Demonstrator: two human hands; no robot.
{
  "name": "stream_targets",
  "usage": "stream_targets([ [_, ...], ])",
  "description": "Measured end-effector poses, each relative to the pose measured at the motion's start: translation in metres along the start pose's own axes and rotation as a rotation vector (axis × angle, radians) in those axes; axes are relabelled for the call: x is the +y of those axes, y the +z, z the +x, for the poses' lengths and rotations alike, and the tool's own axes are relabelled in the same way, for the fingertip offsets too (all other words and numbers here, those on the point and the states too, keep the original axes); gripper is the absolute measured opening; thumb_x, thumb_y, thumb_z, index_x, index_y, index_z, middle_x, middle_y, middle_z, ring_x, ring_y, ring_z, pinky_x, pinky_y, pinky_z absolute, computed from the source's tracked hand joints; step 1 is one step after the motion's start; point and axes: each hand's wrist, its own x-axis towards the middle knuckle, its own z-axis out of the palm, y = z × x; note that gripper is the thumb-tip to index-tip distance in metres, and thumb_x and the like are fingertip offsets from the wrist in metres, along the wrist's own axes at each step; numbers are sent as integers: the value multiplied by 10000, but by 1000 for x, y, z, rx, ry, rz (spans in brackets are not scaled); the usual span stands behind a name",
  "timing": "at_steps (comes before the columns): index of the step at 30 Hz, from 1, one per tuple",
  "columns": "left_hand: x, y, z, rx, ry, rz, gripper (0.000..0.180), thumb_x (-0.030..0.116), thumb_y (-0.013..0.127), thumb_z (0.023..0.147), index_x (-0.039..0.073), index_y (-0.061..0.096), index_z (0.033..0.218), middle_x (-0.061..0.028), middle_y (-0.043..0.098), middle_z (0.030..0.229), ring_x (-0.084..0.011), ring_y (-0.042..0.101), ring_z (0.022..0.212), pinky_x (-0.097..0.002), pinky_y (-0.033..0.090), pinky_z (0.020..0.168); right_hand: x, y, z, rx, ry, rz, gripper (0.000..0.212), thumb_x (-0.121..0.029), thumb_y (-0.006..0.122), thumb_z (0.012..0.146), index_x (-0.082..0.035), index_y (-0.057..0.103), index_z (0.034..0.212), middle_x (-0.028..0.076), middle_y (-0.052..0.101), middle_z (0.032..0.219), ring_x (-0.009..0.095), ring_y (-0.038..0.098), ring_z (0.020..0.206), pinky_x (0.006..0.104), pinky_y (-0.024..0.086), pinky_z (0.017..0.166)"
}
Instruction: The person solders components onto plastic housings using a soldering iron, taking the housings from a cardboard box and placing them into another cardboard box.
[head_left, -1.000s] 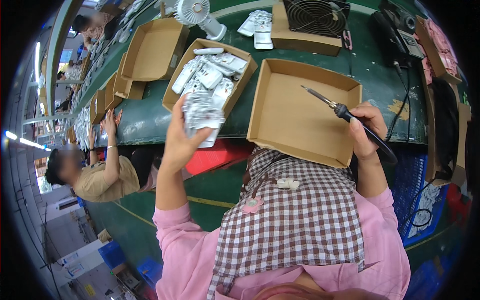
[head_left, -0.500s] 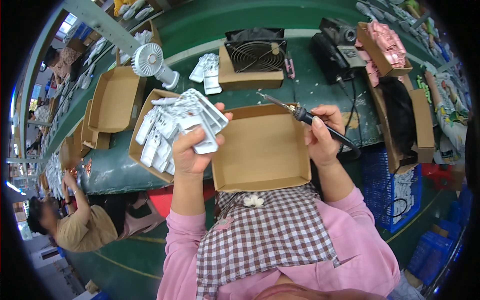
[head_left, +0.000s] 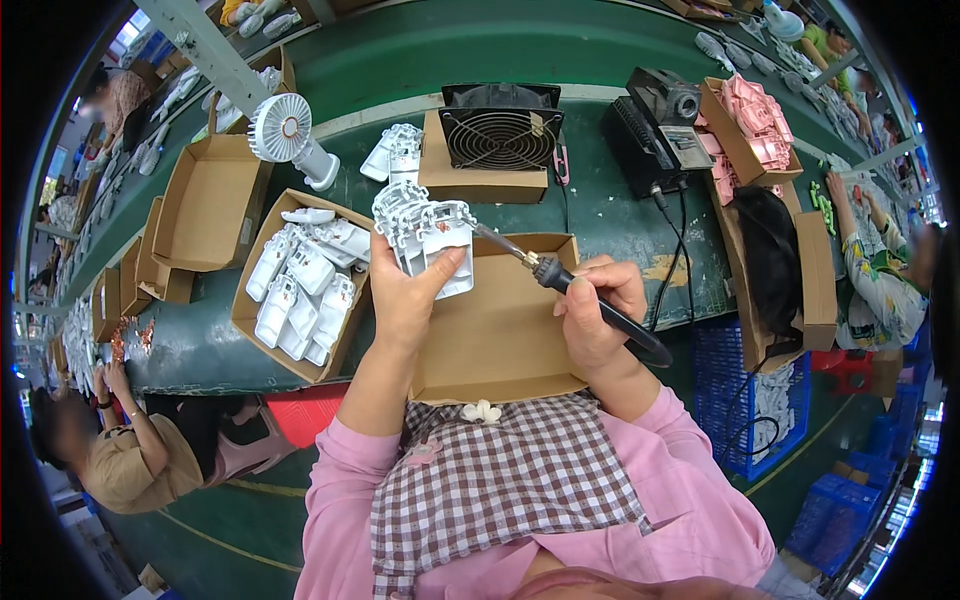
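Note:
My left hand (head_left: 408, 290) grips a few white plastic housings (head_left: 447, 235), fanned together with small metal parts showing at their upper ends. In my right hand (head_left: 603, 310) is a soldering iron (head_left: 575, 283) with a black handle. Its thin tip reaches up and left to the upper right of the front housing; whether it touches cannot be made out. Below both hands lies a shallow cardboard box (head_left: 480, 377). At its left, another cardboard box (head_left: 335, 362) holds several similar white housings (head_left: 290, 318).
Behind the boxes stand a black fan (head_left: 500, 135) on a carton and a white handheld fan (head_left: 285, 130). A black soldering station (head_left: 640, 135) with cords sits at the right. Pink parts (head_left: 757, 120) fill a far-right box. A co-worker (head_left: 130, 455) sits at the left.
My left hand has lifted the housings away from the left box and turned them. The soldering iron has come left and down, its tip now beside them. The whole view has shifted slightly.

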Motion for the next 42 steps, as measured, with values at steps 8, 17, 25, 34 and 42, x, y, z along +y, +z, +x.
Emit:
stream_targets([
  [8,-3,-2,3,18,-1,20,529,24,764,763,29,443,1182,-81,608,1084,-148,613,961,-289,508,827,-1,7,9,-10,87,-51,122,-8,641,868,-25,521,853,71,597,739,64,518,584,210,419,522],
  [17,-2,-1,3,16,9,28,538,11,761,753,31,445,1187,-85,607,1094,-147,615,958,-288,514,819,2,9,10,2,130,-68,128,-31,655,871,-16,535,831,53,610,708,47,524,564,199,419,500],
  [25,-7,-4,4,18,1,50,561,25,774,743,25,444,1196,-88,607,1094,-152,614,966,-291,509,832,0,11,13,-42,136,-149,125,-13,593,898,-27,494,823,59,555,662,77,509,525,205,423,495],
  [34,-6,-3,3,28,-6,63,576,38,782,741,22,442,1206,-89,608,1098,-150,611,975,-291,505,840,1,12,13,-49,129,-143,128,-17,600,898,-26,497,823,57,558,665,73,509,527,201,418,499],
  [42,-5,-3,4,27,6,69,583,28,778,738,26,439,1212,-85,608,1099,-147,612,963,-290,506,836,0,12,13,-56,128,-146,126,-17,595,900,-27,496,823,59,556,661,76,506,521,205,418,501],
])
